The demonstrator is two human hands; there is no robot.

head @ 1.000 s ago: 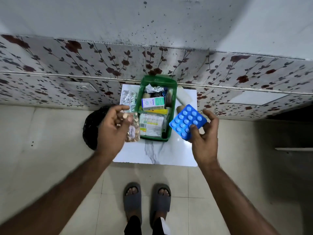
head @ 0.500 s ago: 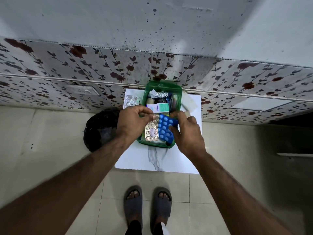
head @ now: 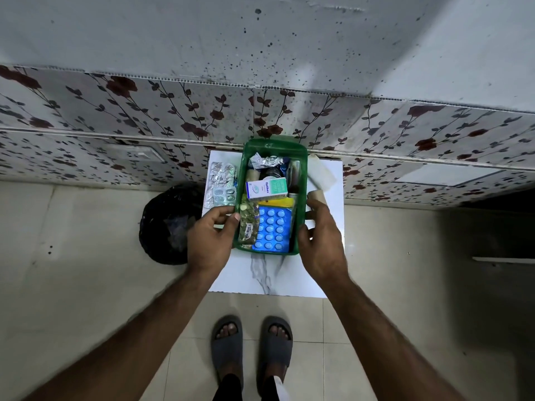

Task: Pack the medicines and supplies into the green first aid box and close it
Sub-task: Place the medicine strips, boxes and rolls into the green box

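Observation:
The green first aid box stands open on a small white marble-patterned table. Inside lie a blue blister pack, a brown pill strip, a white-and-green carton, a crumpled foil tube and other items. My left hand rests at the box's left wall, thumb on the rim, holding nothing. My right hand is against the right wall, fingers apart. Silver blister strips lie on the table left of the box.
A pale translucent piece and a small beige roll lie right of the box. A black plastic bag sits on the floor left of the table. A flower-patterned wall runs behind. My feet in grey slippers stand below.
Both hands let go of the blue blister pack and the brown pill strip, which now lie in the box's near end. The hands drew back to the box's two sides.

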